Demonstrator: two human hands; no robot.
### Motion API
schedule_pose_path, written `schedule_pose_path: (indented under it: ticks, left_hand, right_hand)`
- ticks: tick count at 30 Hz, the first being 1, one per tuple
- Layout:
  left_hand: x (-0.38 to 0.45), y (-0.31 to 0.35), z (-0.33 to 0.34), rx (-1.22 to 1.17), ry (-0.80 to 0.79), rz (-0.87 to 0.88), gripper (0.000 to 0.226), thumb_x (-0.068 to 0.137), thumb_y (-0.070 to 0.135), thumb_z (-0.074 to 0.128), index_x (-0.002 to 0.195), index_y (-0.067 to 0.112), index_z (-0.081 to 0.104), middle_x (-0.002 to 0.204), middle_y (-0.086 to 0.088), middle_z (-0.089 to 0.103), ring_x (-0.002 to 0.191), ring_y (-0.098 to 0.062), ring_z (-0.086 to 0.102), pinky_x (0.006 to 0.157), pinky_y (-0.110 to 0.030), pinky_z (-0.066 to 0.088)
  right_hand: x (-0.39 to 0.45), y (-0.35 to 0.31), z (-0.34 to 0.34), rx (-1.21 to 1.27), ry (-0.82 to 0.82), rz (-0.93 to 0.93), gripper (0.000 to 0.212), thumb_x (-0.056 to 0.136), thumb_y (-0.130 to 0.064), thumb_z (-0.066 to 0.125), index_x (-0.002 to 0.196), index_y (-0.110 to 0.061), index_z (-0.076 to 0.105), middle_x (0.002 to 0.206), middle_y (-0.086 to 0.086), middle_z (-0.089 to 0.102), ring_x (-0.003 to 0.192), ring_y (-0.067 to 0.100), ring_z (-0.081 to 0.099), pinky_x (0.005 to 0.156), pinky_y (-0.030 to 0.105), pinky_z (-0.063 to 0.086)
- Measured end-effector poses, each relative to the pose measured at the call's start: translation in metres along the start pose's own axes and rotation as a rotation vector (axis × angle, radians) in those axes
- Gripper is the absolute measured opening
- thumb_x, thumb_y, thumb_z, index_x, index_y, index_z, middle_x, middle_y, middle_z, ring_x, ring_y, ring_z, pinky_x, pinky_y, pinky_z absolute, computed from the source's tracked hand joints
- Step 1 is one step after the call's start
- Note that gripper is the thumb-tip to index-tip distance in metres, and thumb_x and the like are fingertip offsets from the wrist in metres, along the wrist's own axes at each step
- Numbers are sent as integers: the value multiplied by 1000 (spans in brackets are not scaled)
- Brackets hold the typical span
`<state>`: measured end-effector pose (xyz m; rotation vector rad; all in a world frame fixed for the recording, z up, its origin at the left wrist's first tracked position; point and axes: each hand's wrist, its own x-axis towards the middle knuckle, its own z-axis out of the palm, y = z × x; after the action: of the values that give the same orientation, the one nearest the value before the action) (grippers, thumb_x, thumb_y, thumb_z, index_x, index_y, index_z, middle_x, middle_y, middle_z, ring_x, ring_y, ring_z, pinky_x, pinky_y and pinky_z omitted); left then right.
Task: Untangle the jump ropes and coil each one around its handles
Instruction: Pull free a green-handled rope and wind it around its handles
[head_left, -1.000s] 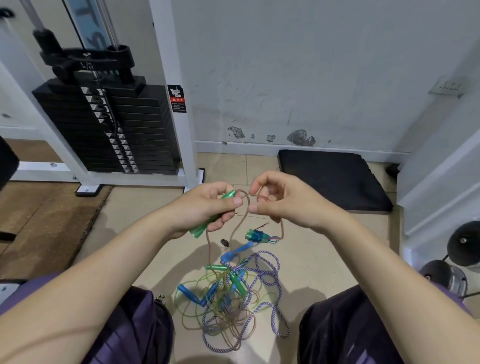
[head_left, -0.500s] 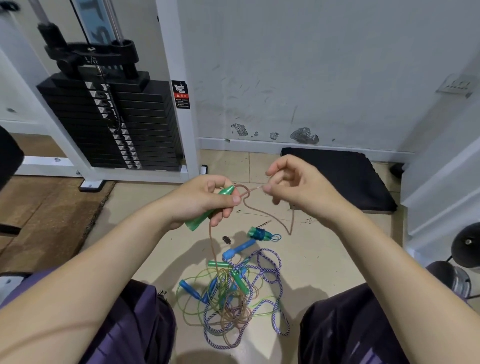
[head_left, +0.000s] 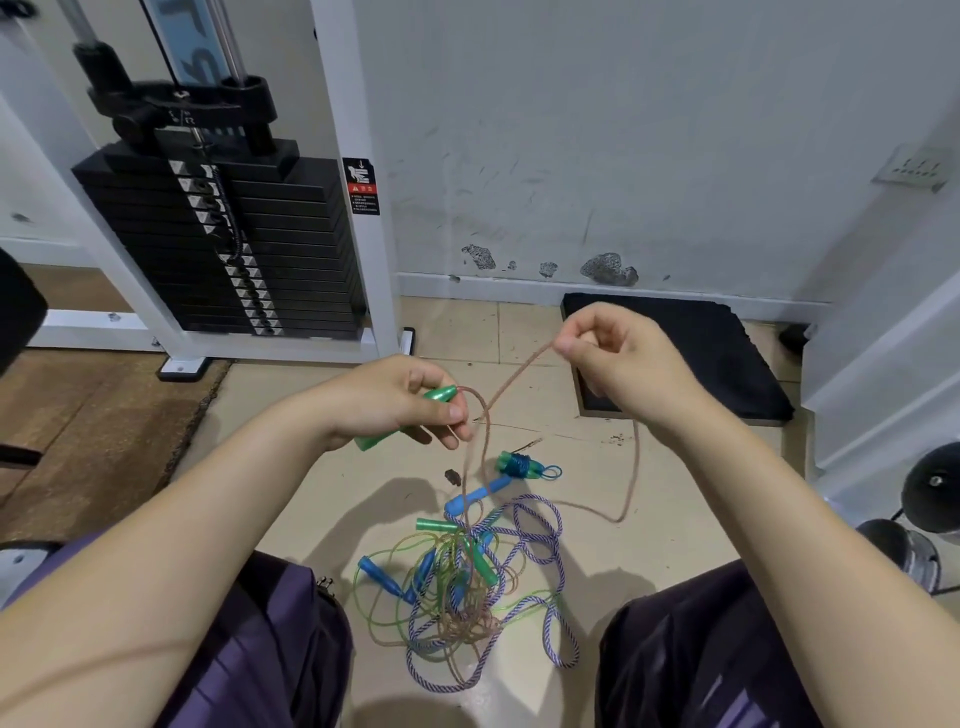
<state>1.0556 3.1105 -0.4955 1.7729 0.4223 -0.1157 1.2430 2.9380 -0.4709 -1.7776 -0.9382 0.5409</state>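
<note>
The brown rope is thin, light and very soft; it bends wherever it is not pulled tight, and its smooth skin probably slides easily between fingers. It comes out of the green handle, makes a small loop, rises to the right and then hangs down in a long curve towards the floor. The left hand has its grip closed round this stiff handle, which is the best place to hold. The right hand pinches the rope between thumb and finger, up and apart from the left. Lower, the rope goes into the tangled pile on the floor between the knees, with blue and green handles and a purple-white cord. Pulling hard could tighten the knots, so I would feed it slowly.
</note>
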Motion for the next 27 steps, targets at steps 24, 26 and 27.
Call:
schedule_pose_path:
  ticks: [24, 26, 27]
  left_hand:
    - [8, 14, 31, -179, 141, 65, 16, 86, 26, 67, 84, 10, 71, 54, -7, 61, 49, -15, 57, 43, -22, 35]
    - [8, 15, 32, -191, 143, 74, 15, 86, 25, 68, 84, 11, 71, 50, -5, 56, 40, -14, 48, 41, -21, 33]
    - [8, 15, 33, -185, 142, 69, 13, 88, 23, 68, 82, 12, 72, 50, -5, 54, 38, -13, 45, 40, -21, 32]
  right_hand:
    - [-9, 2, -5, 10, -319, 60, 35, 84, -5, 70, 111, -19, 53, 85, 5, 67, 72, 17, 65, 68, 26, 47]
    - [-12, 2, 1, -21, -374, 33, 45, 80, -13, 78, 116, -29, 56, 87, 2, 62, 68, 16, 57, 67, 30, 49]
    - [-13, 1, 4, -37, -375, 16, 45, 78, -18, 81, 114, -32, 58, 86, 1, 57, 67, 15, 51, 66, 31, 46]
